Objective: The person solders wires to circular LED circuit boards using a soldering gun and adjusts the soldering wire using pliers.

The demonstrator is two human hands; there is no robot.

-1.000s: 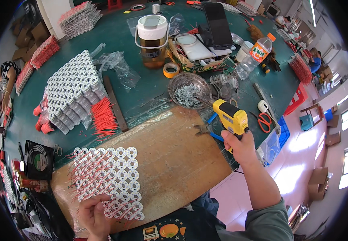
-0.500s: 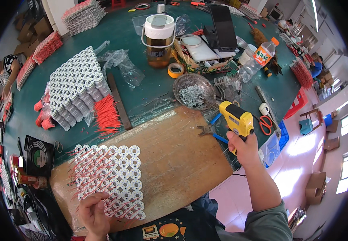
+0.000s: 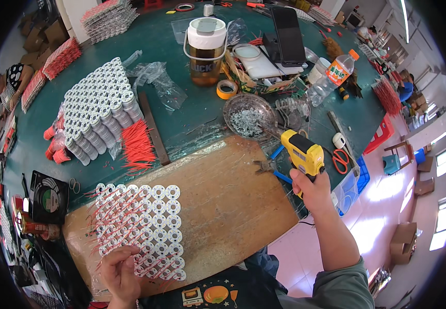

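Note:
My right hand [image 3: 311,189] grips a yellow soldering gun [image 3: 302,153]. Its front end points into a round metal bowl [image 3: 233,117] that holds grey-white scraps, at the back edge of a brown wooden board [image 3: 228,201]. On the board's left side lies a panel of round white circuit boards [image 3: 159,221], with thin red wires slanting across many of them. At the panel's near left corner, my left hand [image 3: 120,275] has its thumb and fingers pinched together. Whatever sits between those fingertips is too small to make out.
Blue-handled pliers [image 3: 279,175] lie beside the gun. Behind the board are a bundle of red wires [image 3: 138,147], stacked round boards [image 3: 96,110], a lidded jug [image 3: 205,54], orange tape [image 3: 226,90], a tilted bottle [image 3: 331,77] and red-handled scissors [image 3: 341,160]. A co-worker [image 3: 14,80] sits at far left.

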